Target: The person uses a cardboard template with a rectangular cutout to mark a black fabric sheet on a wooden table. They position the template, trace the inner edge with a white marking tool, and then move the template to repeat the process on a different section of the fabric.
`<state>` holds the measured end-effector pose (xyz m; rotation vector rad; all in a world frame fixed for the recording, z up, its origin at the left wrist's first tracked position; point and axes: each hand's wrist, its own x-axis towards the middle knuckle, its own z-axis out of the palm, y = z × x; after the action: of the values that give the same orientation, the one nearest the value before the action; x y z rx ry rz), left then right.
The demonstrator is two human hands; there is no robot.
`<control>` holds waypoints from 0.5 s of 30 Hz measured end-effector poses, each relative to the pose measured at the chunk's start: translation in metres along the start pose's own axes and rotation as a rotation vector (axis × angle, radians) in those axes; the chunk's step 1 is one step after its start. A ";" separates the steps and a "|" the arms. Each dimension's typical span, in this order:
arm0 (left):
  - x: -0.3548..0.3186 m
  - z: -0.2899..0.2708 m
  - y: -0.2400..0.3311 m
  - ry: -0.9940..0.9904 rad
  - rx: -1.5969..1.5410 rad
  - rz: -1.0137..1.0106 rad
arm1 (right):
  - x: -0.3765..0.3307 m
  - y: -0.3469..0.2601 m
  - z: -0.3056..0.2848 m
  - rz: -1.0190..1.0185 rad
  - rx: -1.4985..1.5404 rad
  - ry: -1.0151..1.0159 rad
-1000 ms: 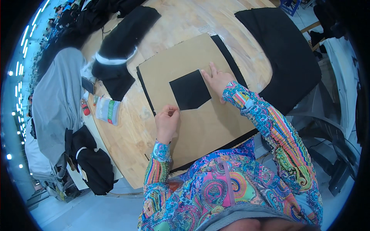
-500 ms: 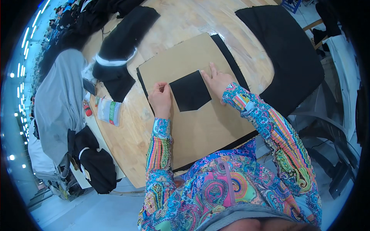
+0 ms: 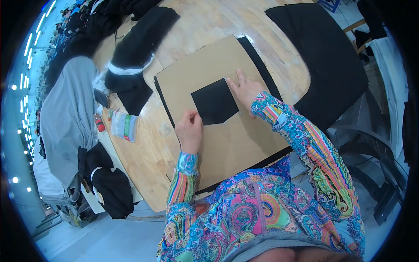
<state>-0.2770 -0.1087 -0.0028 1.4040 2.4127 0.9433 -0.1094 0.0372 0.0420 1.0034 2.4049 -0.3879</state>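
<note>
A brown card sheet (image 3: 227, 153) lies over black cloth (image 3: 257, 61) whose edges stick out around it. In its middle is a black five-sided pocket shape (image 3: 215, 102); whether it is a cut-out or a piece on top, I cannot tell. My left hand (image 3: 190, 129) is closed in a pinch at the shape's lower left corner, and what it holds, if anything, is hidden. Flat on the card, my right hand (image 3: 246, 91) rests with fingers stretched out, its fingertips at the shape's upper right corner.
A large black cloth piece (image 3: 327, 65) hangs over the table's right side. More black cloth (image 3: 144, 39) with a white band lies at the upper left. Nearby are a phone (image 3: 101, 98), a small red tool (image 3: 99, 123) and a clear packet (image 3: 123, 126). Grey cloth (image 3: 67, 113) drapes beyond.
My left hand has moved down along the shape's left side, from its upper left to its lower left corner. My right hand has stayed in place.
</note>
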 end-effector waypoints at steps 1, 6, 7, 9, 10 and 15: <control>-0.008 -0.002 0.001 -0.011 -0.022 -0.005 | 0.001 0.000 0.002 -0.001 -0.005 0.013; -0.034 -0.007 -0.002 -0.040 -0.087 -0.003 | 0.007 0.002 0.007 -0.020 -0.049 -0.012; -0.036 -0.008 -0.002 -0.045 -0.091 -0.006 | 0.007 0.002 0.008 -0.019 -0.050 -0.008; -0.038 -0.008 -0.001 -0.047 -0.099 -0.007 | 0.007 0.002 0.009 -0.016 -0.054 0.000; -0.039 -0.009 0.000 -0.043 -0.103 -0.006 | 0.006 0.002 0.008 -0.019 -0.049 -0.002; -0.036 -0.007 -0.007 -0.057 -0.120 -0.015 | 0.002 0.002 0.003 -0.026 -0.036 -0.021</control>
<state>-0.2656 -0.1444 -0.0069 1.3499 2.2815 1.0120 -0.1083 0.0383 0.0384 0.9487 2.4001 -0.3618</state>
